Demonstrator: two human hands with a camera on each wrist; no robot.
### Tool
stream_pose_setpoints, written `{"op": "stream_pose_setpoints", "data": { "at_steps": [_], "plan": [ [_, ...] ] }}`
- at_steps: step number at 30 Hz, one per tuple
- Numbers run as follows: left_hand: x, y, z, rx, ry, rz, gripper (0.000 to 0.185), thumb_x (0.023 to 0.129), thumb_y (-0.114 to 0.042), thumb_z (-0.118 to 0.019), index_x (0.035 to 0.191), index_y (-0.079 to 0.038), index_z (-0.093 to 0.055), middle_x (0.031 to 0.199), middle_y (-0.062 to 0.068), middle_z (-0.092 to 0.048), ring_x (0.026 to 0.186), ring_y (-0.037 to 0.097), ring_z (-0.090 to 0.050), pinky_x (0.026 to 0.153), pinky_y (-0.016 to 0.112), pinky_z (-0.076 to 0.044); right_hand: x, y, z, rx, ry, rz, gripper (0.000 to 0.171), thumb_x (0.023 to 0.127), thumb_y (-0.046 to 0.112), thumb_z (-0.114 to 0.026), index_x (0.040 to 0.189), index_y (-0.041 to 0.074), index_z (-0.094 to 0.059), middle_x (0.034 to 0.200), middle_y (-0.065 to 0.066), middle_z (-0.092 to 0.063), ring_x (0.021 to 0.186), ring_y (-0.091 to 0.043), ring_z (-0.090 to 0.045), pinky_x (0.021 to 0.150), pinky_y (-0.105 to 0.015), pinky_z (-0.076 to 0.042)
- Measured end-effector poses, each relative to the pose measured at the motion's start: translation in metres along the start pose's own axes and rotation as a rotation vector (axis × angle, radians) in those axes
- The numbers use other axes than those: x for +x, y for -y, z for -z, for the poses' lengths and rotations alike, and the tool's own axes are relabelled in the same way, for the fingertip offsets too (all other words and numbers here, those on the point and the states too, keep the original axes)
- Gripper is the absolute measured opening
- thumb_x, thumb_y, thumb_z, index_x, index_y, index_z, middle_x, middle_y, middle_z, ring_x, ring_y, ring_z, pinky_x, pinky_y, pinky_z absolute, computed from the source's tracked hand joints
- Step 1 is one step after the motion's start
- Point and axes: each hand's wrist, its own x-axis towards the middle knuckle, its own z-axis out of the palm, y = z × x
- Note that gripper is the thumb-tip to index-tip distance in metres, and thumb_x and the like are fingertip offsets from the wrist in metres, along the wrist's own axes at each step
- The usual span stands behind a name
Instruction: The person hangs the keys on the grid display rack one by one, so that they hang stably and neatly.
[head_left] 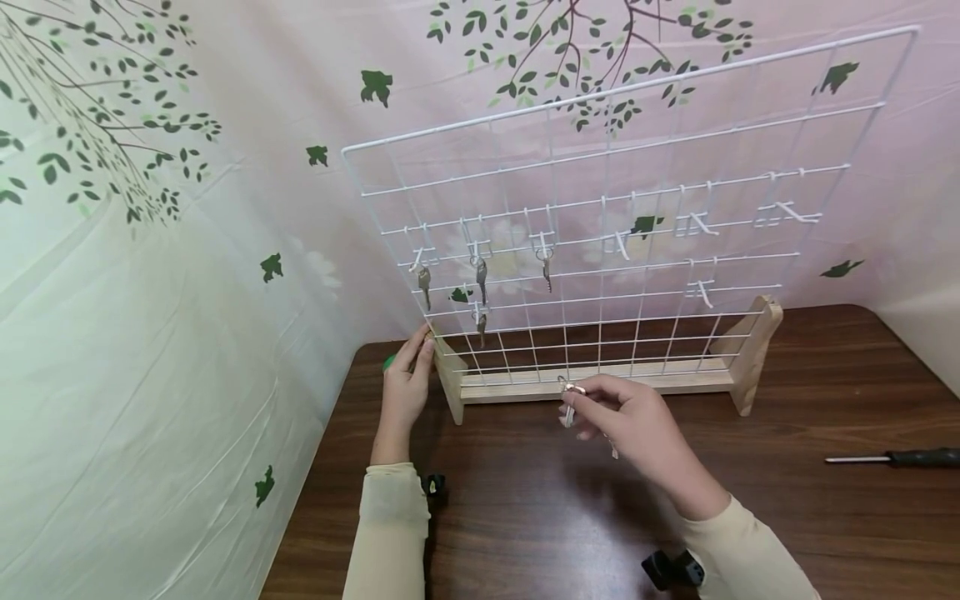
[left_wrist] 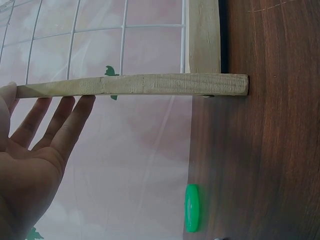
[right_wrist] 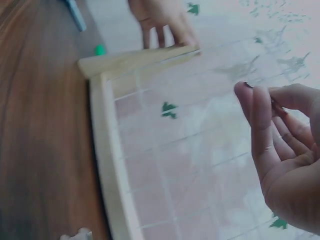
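My left hand (head_left: 411, 371) holds the upper part of the wooden end support (left_wrist: 150, 85) of a white wire grid rack (head_left: 600, 325), thumb on one side and fingers on the other. In front of the rack's lower middle, my right hand (head_left: 626, 417) pinches a key (head_left: 570, 408) with a small ring at its top. Another small metal piece (head_left: 615, 452) shows below that hand's fingers. Hooks on the grid's left half carry several keys: a left key (head_left: 424, 283), a middle key (head_left: 482, 279), a right key (head_left: 547, 271) and a lower key (head_left: 482, 327).
On the grid's right half, several white hooks, such as the far-right hook (head_left: 791, 212) and the lower hook (head_left: 702, 292), hold no keys. A screwdriver (head_left: 922, 457) lies on the brown table (head_left: 840, 392) at right. A green round object (left_wrist: 192, 207) sits beyond the left support.
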Motion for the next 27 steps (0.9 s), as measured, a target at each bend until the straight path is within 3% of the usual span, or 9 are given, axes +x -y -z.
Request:
{"op": "stream_pose_setpoints", "data": {
  "at_steps": [9, 13, 16, 23, 27],
  "plan": [
    [0.001, -0.002, 0.000, 0.007, -0.006, 0.008, 0.041, 0.113, -0.017, -0.056, 0.153, -0.012, -0.061, 0.157, 0.019, -0.059, 0.148, 0.040, -0.054, 0.124, 0.062, -0.043, -0.009, 0.035, 0.019, 0.055, -0.029, 0.167, 0.021, 0.107, 0.034, -0.069, 0.113, 0.015, -0.078, 0.097, -0.002, -0.082, 0.073, -0.020, -0.077, 0.061, -0.035, -0.065],
    [0.002, -0.003, 0.000, 0.002, -0.007, 0.003, 0.041, 0.113, -0.017, -0.056, 0.152, -0.009, -0.061, 0.157, 0.019, -0.059, 0.148, 0.041, -0.054, 0.123, 0.063, -0.043, -0.010, 0.046, 0.028, 0.033, -0.081, 0.219, 0.022, 0.108, 0.032, -0.067, 0.119, 0.016, -0.077, 0.095, 0.004, -0.081, 0.070, -0.021, -0.076, 0.064, -0.034, -0.065],
    [0.002, -0.002, -0.001, 0.000, -0.010, 0.002, 0.040, 0.112, -0.017, -0.057, 0.152, -0.009, -0.061, 0.156, 0.019, -0.060, 0.148, 0.040, -0.055, 0.123, 0.063, -0.044, -0.009, 0.053, 0.034, 0.026, -0.118, 0.257, 0.023, 0.108, 0.030, -0.066, 0.122, 0.015, -0.078, 0.093, 0.008, -0.081, 0.066, -0.021, -0.075, 0.066, -0.032, -0.065],
    [0.001, 0.001, 0.000, -0.017, -0.005, -0.003, 0.040, 0.112, -0.018, -0.057, 0.151, -0.011, -0.062, 0.155, 0.019, -0.061, 0.145, 0.040, -0.058, 0.119, 0.061, -0.048, 0.000, 0.067, 0.048, 0.068, -0.155, 0.402, 0.023, 0.110, 0.017, -0.062, 0.124, 0.006, -0.076, 0.089, 0.004, -0.083, 0.077, -0.013, -0.080, 0.063, -0.031, -0.065],
    [0.000, 0.001, 0.000, -0.009, -0.004, -0.006, 0.040, 0.112, -0.017, -0.057, 0.151, -0.011, -0.062, 0.156, 0.019, -0.060, 0.146, 0.040, -0.057, 0.120, 0.061, -0.047, 0.008, 0.073, 0.057, 0.084, -0.162, 0.404, 0.027, 0.112, 0.021, -0.059, 0.129, 0.007, -0.074, 0.090, 0.003, -0.082, 0.077, -0.014, -0.081, 0.063, -0.031, -0.066]
  ]
}}
